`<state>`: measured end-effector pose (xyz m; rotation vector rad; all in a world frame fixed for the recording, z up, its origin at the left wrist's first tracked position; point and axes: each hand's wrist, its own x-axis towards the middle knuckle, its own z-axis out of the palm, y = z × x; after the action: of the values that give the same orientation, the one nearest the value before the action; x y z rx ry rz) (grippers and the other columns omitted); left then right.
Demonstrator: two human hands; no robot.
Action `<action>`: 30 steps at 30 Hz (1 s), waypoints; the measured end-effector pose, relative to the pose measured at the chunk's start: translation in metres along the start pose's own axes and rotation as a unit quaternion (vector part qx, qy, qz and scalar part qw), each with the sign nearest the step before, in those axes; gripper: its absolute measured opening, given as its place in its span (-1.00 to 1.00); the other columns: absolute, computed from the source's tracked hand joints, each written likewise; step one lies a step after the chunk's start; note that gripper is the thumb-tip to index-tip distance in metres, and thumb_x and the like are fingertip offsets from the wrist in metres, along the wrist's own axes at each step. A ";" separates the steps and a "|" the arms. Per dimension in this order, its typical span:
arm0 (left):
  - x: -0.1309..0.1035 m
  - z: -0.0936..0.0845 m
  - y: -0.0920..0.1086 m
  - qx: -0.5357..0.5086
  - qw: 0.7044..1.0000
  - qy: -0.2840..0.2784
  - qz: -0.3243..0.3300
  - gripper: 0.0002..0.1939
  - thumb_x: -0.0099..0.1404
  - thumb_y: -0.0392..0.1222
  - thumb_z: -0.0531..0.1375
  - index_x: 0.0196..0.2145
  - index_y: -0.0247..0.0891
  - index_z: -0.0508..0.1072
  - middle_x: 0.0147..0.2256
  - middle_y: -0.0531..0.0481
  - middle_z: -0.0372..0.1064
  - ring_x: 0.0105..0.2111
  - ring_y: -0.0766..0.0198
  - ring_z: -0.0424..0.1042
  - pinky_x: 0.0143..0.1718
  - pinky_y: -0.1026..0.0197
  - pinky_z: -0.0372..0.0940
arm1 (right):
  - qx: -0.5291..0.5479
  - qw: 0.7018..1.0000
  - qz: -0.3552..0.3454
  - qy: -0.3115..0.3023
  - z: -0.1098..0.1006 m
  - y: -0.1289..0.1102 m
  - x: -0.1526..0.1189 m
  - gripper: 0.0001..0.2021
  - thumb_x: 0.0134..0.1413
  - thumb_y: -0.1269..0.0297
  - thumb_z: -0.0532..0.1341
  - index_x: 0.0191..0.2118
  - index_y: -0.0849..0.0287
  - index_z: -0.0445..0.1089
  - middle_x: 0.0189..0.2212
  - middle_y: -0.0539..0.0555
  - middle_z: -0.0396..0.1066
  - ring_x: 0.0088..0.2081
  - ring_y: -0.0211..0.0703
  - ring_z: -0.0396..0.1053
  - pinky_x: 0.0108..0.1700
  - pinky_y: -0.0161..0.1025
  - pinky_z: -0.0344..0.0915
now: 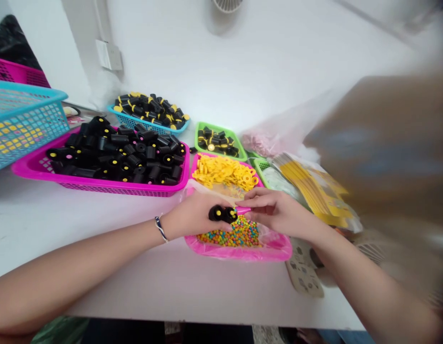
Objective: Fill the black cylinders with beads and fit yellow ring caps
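My left hand (pixel 196 215) is wrapped round black cylinders (pixel 223 213), whose round ends with yellow centres face me. Pinched in my right hand (pixel 269 210) is a small pink tool (pixel 243 210), its tip touching the right-hand cylinder, where a few small coloured beads show. Below both hands lies a pink tray (pixel 239 252) lined with clear plastic, holding multicoloured beads (pixel 243 234). Just behind it, yellow ring-shaped pieces (pixel 225 171) fill another pink basket.
A magenta basket (pixel 117 187) of black cylinders stands left. Behind are blue (pixel 150 125) and green (pixel 221 125) baskets of black-and-yellow pieces. Yellow packets (pixel 303 181) and a patterned phone-like object (pixel 304 274) lie right. A tall blue basket (pixel 31 119) is far left.
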<state>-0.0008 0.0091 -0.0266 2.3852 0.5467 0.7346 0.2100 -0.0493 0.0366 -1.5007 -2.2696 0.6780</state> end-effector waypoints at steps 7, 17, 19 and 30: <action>-0.001 -0.001 -0.002 -0.025 1.000 0.008 0.002 -0.66 0.13 -0.01 0.27 -0.14 -0.14 0.46 -0.17 0.09 0.51 -0.15 0.23 0.45 -0.12 0.26 0.26 | -0.082 0.996 -0.001 0.030 -0.013 -0.015 0.000 -0.75 0.06 0.28 0.19 -0.12 0.03 0.50 -0.27 0.05 0.40 -0.39 -0.27 0.32 -0.42 -0.33 0.25; -0.001 0.002 -0.007 -0.037 0.996 0.044 -0.064 -0.67 0.08 0.02 0.30 -0.21 -0.15 0.46 -0.21 0.10 0.50 -0.21 0.22 0.46 -0.20 0.24 0.26 | -0.219 0.952 0.135 -0.164 0.033 0.024 0.004 -0.86 -0.24 0.55 0.16 -0.59 0.21 0.42 -0.69 -0.01 0.31 -0.64 -0.34 0.13 -0.55 -0.34 -0.03; -0.001 0.002 -0.008 -0.040 0.996 0.051 -0.061 -0.68 0.07 0.01 0.31 -0.23 -0.15 0.45 -0.22 0.10 0.50 -0.22 0.23 0.46 -0.20 0.25 0.26 | -0.214 0.956 0.128 -0.151 0.044 0.032 0.008 -0.86 -0.25 0.56 0.15 -0.53 0.23 0.43 -0.66 0.01 0.33 -0.62 -0.34 0.15 -0.54 -0.34 -0.04; 0.001 0.005 -0.009 -0.073 0.985 0.126 -0.088 -0.64 0.02 -0.01 0.34 -0.24 -0.19 0.45 -0.26 0.08 0.49 -0.26 0.25 0.44 -0.20 0.25 0.27 | -0.078 0.993 0.050 -0.079 0.061 0.034 0.014 -0.77 -0.16 0.55 0.09 -0.39 0.19 0.44 -0.46 -0.03 0.45 -0.40 -0.23 0.35 -0.37 -0.35 0.15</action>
<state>0.0008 0.0138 -0.0352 2.0919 0.7689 0.9682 0.1991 -0.0377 -0.0326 -1.6987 -2.4279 0.6839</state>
